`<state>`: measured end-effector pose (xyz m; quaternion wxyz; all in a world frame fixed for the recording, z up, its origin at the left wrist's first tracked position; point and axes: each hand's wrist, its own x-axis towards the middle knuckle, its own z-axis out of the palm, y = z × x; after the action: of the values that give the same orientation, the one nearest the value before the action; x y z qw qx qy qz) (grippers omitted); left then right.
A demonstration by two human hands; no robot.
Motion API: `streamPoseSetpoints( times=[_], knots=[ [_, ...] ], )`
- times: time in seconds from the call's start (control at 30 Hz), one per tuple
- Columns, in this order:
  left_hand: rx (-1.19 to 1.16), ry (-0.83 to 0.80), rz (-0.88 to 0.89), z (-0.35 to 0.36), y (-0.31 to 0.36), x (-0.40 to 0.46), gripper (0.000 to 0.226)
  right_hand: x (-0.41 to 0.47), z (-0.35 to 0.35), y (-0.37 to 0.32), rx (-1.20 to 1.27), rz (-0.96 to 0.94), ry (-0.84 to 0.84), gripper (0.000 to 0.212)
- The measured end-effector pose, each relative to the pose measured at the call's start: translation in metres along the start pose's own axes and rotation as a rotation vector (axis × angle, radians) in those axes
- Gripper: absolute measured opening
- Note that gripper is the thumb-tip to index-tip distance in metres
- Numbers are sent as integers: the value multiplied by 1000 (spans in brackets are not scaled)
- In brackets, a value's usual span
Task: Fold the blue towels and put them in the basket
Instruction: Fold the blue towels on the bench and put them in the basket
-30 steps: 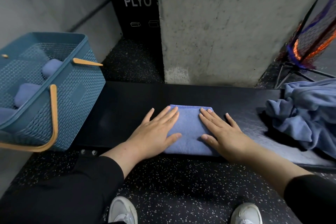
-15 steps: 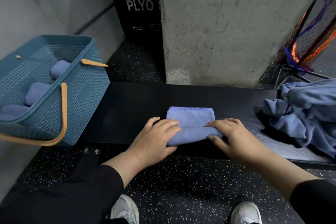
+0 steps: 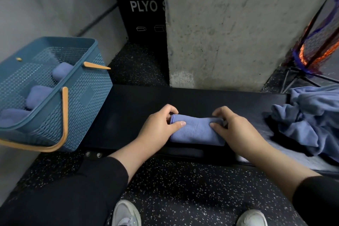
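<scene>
A folded blue towel (image 3: 197, 130) lies on the black bench (image 3: 128, 113), near its front edge and roughly at its middle. The left hand (image 3: 157, 127) grips the towel's left end, fingers curled over the far edge and thumb laid across the top. The right hand (image 3: 236, 130) grips the right end in the same manner, fingers curled over the far side and thumb pressed on the upper face. Both forearms reach in from below; black sleeves cover the upper arms. The towel forms a thick, narrow bundle lying crosswise between the two hands. At the left end of the bench stands a blue basket (image 3: 86, 101) with tan handles, tilted in this view, well apart from the towel. Inside it lie three folded blue towels (image 3: 39, 95), set one behind another. At the right end of the bench sits a loose heap of blue towels (image 3: 310, 119), unfolded and rumpled, near the right hand but not touching it. Behind the bench stands a concrete pillar (image 3: 238, 24), with a black box (image 3: 143, 11) marked "PLYO" beside it. Two light shoes (image 3: 126, 213) show on the speckled floor (image 3: 183, 189) below.
</scene>
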<state>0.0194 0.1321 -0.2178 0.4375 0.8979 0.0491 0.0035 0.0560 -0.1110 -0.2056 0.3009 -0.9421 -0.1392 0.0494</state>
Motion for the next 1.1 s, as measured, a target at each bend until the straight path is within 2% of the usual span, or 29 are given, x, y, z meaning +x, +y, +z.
streamPoseSetpoints(
  times=[0.03,0.1,0.17,0.27,0.37,0.5,0.63,0.7,0.77,0.9,1.0,1.1],
  knots=[
    [88,37,47,3,-2,3,24,2,4,2,-45,-42,28,16],
    [337,69,259,8,-6,7,32,4,13,8,-186,-158,75,17],
    [486,-80,356,10,-7,8,43,4,20,13,-291,-247,46,26],
    [566,-307,247,10,-11,6,58,5,17,15,-250,-254,-99,39],
    [603,-324,240,6,-8,6,63,8,5,9,-312,-212,-235,77],
    [707,-282,302,1,0,9,67,16,-2,4,-342,-223,-349,70],
    [715,-347,232,-4,7,15,75,21,-6,-6,-250,-161,-417,74],
    [712,-387,189,-6,16,16,70,23,-8,-10,-201,-129,-436,76],
    [639,-413,130,-11,23,17,56,25,-13,-14,-159,-87,-468,73],
    [214,-332,23,-33,28,11,34,25,-20,-23,5,-72,-428,37],
    [-200,-284,-21,-50,31,-2,34,20,-28,-38,113,-89,-411,32],
    [-441,-192,-23,-61,38,-18,39,13,-37,-60,175,-114,-467,37]
  ],
)
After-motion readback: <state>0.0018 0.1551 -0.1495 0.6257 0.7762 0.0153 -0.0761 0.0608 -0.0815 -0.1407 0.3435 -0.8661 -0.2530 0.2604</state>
